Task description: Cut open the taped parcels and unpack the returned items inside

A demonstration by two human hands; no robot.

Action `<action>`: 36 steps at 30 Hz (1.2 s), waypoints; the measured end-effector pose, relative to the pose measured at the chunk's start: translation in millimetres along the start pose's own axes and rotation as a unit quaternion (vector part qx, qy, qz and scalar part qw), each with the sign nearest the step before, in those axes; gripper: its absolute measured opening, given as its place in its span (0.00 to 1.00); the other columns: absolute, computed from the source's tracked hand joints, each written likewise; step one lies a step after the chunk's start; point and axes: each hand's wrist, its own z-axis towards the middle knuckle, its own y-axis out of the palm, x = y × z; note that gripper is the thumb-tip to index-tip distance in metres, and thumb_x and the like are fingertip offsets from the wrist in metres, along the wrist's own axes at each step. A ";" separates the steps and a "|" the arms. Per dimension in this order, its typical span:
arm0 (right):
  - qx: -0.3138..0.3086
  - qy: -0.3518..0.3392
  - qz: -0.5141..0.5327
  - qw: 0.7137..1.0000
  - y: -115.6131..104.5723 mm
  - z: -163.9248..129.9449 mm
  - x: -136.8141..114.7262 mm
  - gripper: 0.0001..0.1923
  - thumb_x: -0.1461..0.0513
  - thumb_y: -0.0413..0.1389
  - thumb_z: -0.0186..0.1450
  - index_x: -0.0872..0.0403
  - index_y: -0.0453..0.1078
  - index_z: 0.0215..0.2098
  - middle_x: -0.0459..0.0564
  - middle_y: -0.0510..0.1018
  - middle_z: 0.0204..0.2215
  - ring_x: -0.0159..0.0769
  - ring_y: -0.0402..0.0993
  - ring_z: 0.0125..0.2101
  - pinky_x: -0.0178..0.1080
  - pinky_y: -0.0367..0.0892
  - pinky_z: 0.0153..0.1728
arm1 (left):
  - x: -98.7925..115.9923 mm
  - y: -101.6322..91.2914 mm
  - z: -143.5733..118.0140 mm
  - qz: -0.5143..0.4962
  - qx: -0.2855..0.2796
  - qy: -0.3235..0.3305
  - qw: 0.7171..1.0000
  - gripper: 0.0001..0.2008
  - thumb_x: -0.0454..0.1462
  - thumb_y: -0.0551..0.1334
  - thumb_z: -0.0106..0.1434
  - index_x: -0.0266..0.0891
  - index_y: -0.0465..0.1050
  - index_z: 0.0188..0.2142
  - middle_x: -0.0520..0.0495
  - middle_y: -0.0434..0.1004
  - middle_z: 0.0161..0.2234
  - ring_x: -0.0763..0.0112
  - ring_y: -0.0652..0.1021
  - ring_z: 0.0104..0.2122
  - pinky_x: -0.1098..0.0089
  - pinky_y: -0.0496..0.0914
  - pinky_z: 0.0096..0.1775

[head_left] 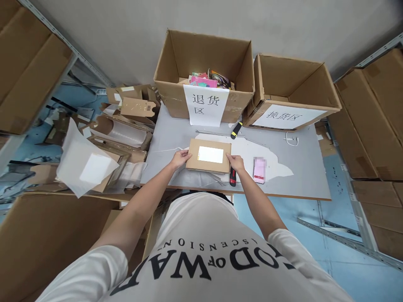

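Observation:
A flat brown cardboard parcel with a white label on top lies on the grey table. My left hand grips its left edge and my right hand grips its right edge. Just under my right hand lies a red-and-black utility knife. A pink phone rests on the table to the right of the parcel.
Two open cartons stand at the table's back: the left carton holds colourful items and carries a paper sign, the right carton has a label. A yellow-and-black tool lies between them. Torn packaging piles up at left. Shelves with boxes flank both sides.

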 end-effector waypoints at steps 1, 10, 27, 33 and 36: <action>0.001 0.001 0.007 1.000 0.3 -0.2 0.6 0.28 0.42 0.49 0.61 0.55 0.78 0.29 0.53 0.82 0.30 0.40 0.77 0.32 0.35 0.65 0.31 | -0.6 0.1 -0.7 -0.003 0.001 0.003 1.000 0.38 0.49 0.74 0.40 0.31 0.73 0.48 0.39 0.81 0.39 0.55 0.78 0.44 0.58 0.73 0.44; 0.007 0.010 0.080 0.997 4.3 -2.0 11.4 0.29 0.42 0.49 0.61 0.56 0.78 0.31 0.54 0.82 0.32 0.44 0.77 0.37 0.40 0.69 0.38 | -5.3 1.5 -6.0 0.026 0.014 0.017 0.999 0.35 0.53 0.68 0.50 0.33 0.70 0.52 0.37 0.78 0.47 0.56 0.76 0.48 0.58 0.72 0.48; -0.027 -0.082 0.061 0.994 42.3 -60.4 56.6 0.27 0.59 0.52 0.61 0.53 0.63 0.58 0.52 0.80 0.38 0.42 0.76 0.38 0.46 0.69 0.44 | -71.1 -8.5 -45.3 0.233 0.009 0.137 0.963 0.21 0.47 0.59 0.57 0.38 0.76 0.45 0.41 0.78 0.47 0.51 0.75 0.50 0.54 0.65 0.54; -0.029 -0.102 0.032 0.994 19.8 -62.1 44.0 0.20 0.51 0.51 0.62 0.54 0.72 0.44 0.51 0.80 0.31 0.41 0.75 0.32 0.41 0.69 0.37 | -40.2 -7.7 -63.1 0.337 0.038 0.151 0.929 0.18 0.47 0.55 0.61 0.39 0.78 0.38 0.46 0.81 0.35 0.58 0.78 0.37 0.65 0.69 0.42; -0.015 -0.117 -0.008 0.993 1.1 -63.8 26.2 0.21 0.48 0.50 0.63 0.54 0.74 0.38 0.50 0.78 0.26 0.39 0.72 0.28 0.38 0.66 0.32 | -17.9 -5.0 -70.9 0.381 0.064 0.163 0.908 0.21 0.48 0.53 0.63 0.36 0.77 0.39 0.48 0.80 0.30 0.64 0.76 0.31 0.70 0.67 0.37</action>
